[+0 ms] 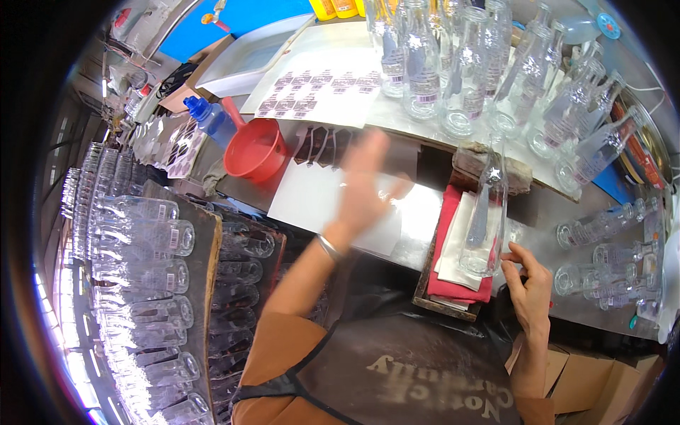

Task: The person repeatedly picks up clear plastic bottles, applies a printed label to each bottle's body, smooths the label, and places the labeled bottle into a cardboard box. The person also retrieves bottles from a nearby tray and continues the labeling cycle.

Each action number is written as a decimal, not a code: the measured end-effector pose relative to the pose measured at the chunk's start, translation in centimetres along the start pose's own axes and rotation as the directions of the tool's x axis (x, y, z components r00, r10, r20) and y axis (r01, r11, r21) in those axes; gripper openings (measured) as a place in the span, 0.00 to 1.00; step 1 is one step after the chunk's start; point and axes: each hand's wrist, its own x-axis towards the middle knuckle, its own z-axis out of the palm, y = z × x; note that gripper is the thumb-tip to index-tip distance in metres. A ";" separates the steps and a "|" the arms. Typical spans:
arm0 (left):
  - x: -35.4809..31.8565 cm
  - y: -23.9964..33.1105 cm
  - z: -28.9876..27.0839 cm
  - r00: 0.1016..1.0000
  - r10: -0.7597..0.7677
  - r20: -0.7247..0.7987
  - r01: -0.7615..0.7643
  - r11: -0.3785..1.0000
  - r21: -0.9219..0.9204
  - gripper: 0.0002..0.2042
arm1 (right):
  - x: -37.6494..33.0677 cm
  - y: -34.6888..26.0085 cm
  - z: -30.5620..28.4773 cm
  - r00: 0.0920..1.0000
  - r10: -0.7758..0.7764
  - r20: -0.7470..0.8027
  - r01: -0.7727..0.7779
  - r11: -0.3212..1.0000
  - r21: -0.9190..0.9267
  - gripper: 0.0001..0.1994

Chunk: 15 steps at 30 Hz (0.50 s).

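Our right hand (530,287) has its grip pinching the base of a clear glass bottle (489,216) lying on folded cloths (453,244) on the worktop (418,152). Our left hand (365,180), blurred, fingers spread, hovers over a white sheet (308,202).

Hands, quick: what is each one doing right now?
Left hand: open, fingers spread, blurred, holding nothing, above the white label sheet.
Right hand: fingertips on the clear glass bottle; grip unclear.
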 end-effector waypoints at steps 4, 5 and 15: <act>5.9 -10.5 -3.2 0.977 -0.098 -0.189 0.142 0.961 0.239 0.31 | -0.2 1.6 0.7 0.999 0.022 -0.039 -0.019 0.997 0.077 0.14; 7.4 -11.2 -3.0 0.986 -0.068 -0.154 0.109 0.956 0.273 0.30 | 0.0 1.5 0.8 0.998 0.012 -0.056 -0.008 0.998 0.069 0.14; 8.0 -10.5 -0.9 0.996 0.039 -0.080 0.011 0.838 0.546 0.17 | 0.0 1.3 0.9 0.987 0.059 -0.149 -0.040 0.991 0.129 0.11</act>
